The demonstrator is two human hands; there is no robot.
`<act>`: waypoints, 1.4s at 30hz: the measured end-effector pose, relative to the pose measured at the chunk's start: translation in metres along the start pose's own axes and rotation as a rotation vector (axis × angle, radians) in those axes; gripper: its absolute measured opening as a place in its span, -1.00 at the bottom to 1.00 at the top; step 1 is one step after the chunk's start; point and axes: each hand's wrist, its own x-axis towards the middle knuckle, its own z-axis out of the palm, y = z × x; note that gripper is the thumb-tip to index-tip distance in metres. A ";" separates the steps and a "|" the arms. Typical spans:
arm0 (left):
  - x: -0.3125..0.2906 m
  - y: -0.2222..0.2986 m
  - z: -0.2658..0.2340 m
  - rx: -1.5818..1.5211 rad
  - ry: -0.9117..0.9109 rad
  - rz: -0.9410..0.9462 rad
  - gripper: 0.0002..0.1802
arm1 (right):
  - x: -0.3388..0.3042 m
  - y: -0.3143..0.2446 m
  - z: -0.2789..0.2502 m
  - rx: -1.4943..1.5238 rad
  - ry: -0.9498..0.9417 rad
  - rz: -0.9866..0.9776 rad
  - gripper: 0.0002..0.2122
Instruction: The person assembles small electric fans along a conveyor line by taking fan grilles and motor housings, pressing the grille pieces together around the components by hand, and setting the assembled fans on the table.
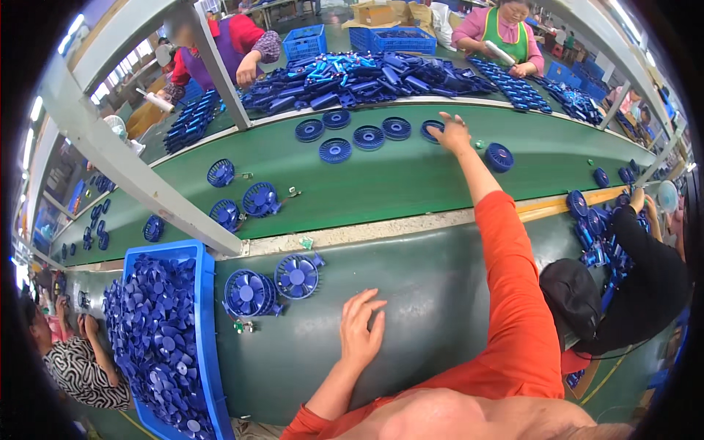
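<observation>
My right hand (451, 135) reaches far over the green conveyor belt (411, 176). Its fingers are apart, with the thumb over a round blue fan grille (429, 129); no grip on it shows. My left hand (361, 328) lies on the dark green worktable (411, 293), fingers stretched and holding nothing. Left of that hand, small blue fans are on the table: a fan with bare blades (298, 276) and a fan in a round frame (249, 293). A small green circuit board (243, 325) sits just below them.
A blue crate (208, 323) of loose fan blades (158, 315) stands at the left. More grilles (368, 137) and fans (260, 199) ride the belt. A grey post (139, 165) rises at left. Blue handle parts (367, 77) are heaped beyond. A co-worker in black (638, 271) sits at right.
</observation>
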 end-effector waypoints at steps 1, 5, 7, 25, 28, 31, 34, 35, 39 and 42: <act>-0.002 -0.002 -0.001 0.009 0.006 -0.016 -0.80 | 0.005 -0.027 0.003 0.056 -0.115 0.138 -0.27; 0.001 -0.001 0.000 0.008 -0.013 -0.024 -0.82 | 0.028 -0.063 0.010 0.129 -0.390 0.290 -0.15; 0.003 0.001 -0.002 0.013 -0.018 -0.040 -0.84 | 0.032 -0.091 0.010 0.070 -0.513 0.168 -0.09; 0.004 0.000 -0.004 -0.075 -0.005 -0.055 -0.86 | 0.009 -0.192 0.033 -0.074 -0.534 -0.108 -0.20; 0.005 -0.001 -0.004 -0.093 -0.019 -0.046 -0.86 | 0.013 -0.176 0.045 -0.048 -0.460 -0.138 -0.30; 0.004 -0.001 -0.005 -0.081 -0.027 -0.060 -0.86 | 0.017 -0.173 0.051 0.010 -0.422 -0.192 -0.36; 0.004 0.000 -0.006 -0.062 -0.024 -0.062 -0.86 | 0.023 -0.173 0.055 0.016 -0.383 -0.242 -0.40; 0.005 0.001 -0.005 -0.071 -0.025 -0.060 -0.87 | 0.027 -0.170 0.055 0.004 -0.429 -0.241 -0.42; 0.004 0.001 -0.004 -0.082 -0.027 -0.061 -0.87 | 0.027 -0.167 0.051 -0.022 -0.469 -0.233 -0.68; 0.003 0.000 -0.005 -0.089 -0.020 -0.058 -0.88 | 0.002 -0.151 0.049 0.036 -0.378 -0.407 -0.81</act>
